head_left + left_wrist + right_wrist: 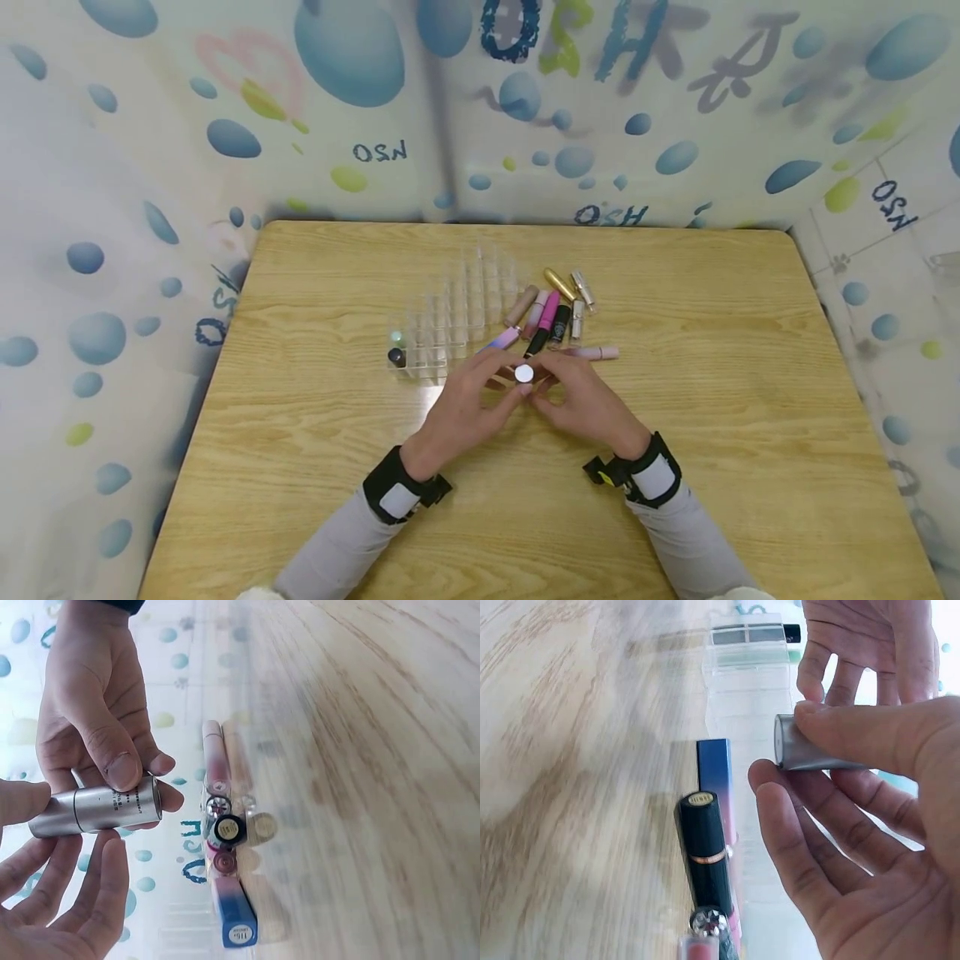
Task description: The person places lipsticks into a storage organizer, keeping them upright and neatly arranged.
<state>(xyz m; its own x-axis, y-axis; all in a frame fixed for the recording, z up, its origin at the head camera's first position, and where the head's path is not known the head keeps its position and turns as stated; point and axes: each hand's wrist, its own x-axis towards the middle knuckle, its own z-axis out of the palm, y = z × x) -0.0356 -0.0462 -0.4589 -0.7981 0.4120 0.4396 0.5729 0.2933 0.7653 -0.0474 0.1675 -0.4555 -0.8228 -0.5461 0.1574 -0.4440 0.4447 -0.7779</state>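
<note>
Both hands hold one silver lipstick tube (524, 373) above the table, its pale round end facing up in the head view. My left hand (463, 407) pinches it between thumb and fingers from the left. From the other side, the thumb and fingers of my right hand (588, 406) grip it too. Small dark print and a seam show on the tube (101, 806) in the left wrist view. Just beyond the hands lies a pink-to-blue lipstick (715, 776), beside a black tube (703, 847) with a copper-coloured band.
A clear stepped organizer (457, 312) stands behind the left hand, with a dark-capped tube (397, 358) and a green-topped one (397, 337) at its front left. Right of it lie a gold tube (559, 284), a beige tube (521, 306), a pale pink tube (596, 353) and several others.
</note>
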